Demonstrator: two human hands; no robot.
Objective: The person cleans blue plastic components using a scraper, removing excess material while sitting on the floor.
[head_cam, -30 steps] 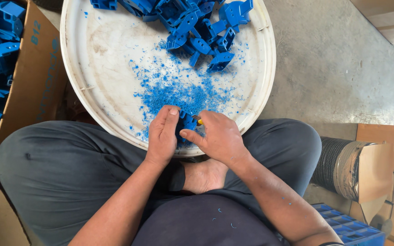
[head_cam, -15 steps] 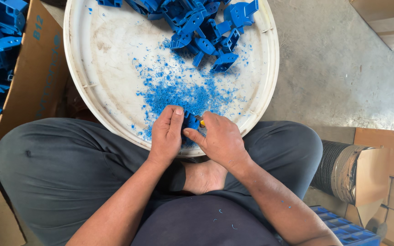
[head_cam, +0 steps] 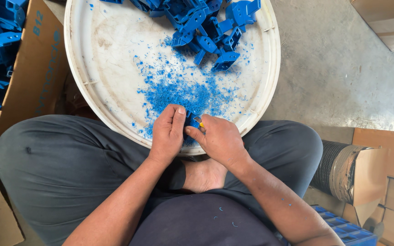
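Over the near rim of the round white tray [head_cam: 92,91], the left hand [head_cam: 167,132] and right hand [head_cam: 220,139] each keep their grip clamped on one small blue part [head_cam: 190,119], with blue shavings [head_cam: 178,93] just beyond it and piled blue parts [head_cam: 206,23] at the tray's far edge.

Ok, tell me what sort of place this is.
Probably a small workshop floor where moulded plastic parts are trimmed by hand: a heap of blue plastic parts on a white round tray, blue shavings, cardboard boxes and bare concrete floor.
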